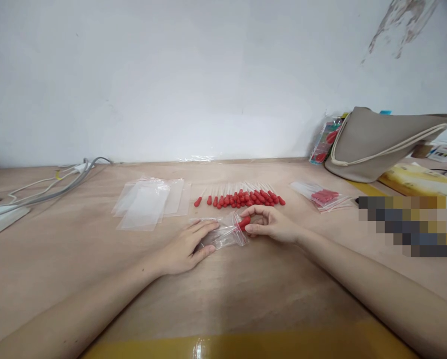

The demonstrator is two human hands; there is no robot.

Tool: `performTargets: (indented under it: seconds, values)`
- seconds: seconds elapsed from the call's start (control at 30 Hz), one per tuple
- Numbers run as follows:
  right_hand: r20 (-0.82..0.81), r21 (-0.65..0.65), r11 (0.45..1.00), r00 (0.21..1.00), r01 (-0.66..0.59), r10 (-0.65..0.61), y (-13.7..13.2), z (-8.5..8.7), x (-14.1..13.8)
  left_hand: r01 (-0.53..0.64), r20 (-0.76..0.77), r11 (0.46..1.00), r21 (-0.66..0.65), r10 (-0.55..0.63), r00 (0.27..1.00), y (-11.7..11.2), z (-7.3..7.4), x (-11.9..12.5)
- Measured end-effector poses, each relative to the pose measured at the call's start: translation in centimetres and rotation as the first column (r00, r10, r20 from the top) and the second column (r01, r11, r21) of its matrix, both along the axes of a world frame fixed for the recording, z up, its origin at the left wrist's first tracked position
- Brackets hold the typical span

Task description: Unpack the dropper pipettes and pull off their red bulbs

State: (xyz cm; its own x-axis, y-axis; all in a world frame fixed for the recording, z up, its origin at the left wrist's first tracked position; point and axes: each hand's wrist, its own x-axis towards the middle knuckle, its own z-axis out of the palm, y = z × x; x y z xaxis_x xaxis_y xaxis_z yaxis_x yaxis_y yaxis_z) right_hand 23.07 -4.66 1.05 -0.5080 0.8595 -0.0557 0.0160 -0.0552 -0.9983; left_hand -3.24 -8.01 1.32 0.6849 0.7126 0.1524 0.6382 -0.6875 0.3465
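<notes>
My left hand (188, 245) lies on a small clear zip bag (225, 234) in the middle of the wooden table (246, 294), its fingers spread along the bag. My right hand (270, 223) is closed in a pinch at the bag's open mouth, holding the red bulb of a dropper (244, 223). Just behind the hands lies a row of several glass droppers with red bulbs (242, 198). To the left of them sits a loose stack of empty clear bags (148, 202).
A filled bag of droppers (323, 196) lies at the right. Behind it a beige tote bag (380, 142) leans by the wall, with a colourful packet (324, 139) beside it. Grey cables (59, 182) and a white power strip (2, 219) occupy the far left.
</notes>
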Motion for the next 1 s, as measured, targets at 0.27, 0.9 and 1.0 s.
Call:
performTargets:
  seconds: [0.27, 0.9, 1.0]
  values:
    - [0.014, -0.05, 0.994, 0.996, 0.094, -0.093, 0.3, -0.4, 0.1, 0.002, 0.018, 1.0, 0.004, -0.002, 1.0, 0.0, -0.1, -0.2]
    - [0.148, 0.274, 0.936, 0.952, 0.221, -0.268, 1.0, 6.1, 3.1, -0.018, -0.028, 0.999, 0.045, 0.019, 0.999, 0.2, -0.5, -0.1]
    - [0.008, 0.512, 0.766, 0.89, 0.388, -0.457, 2.5, 7.9, 3.1, -0.02, -0.029, 0.999, 0.049, 0.022, 0.999, 0.2, -0.6, -0.2]
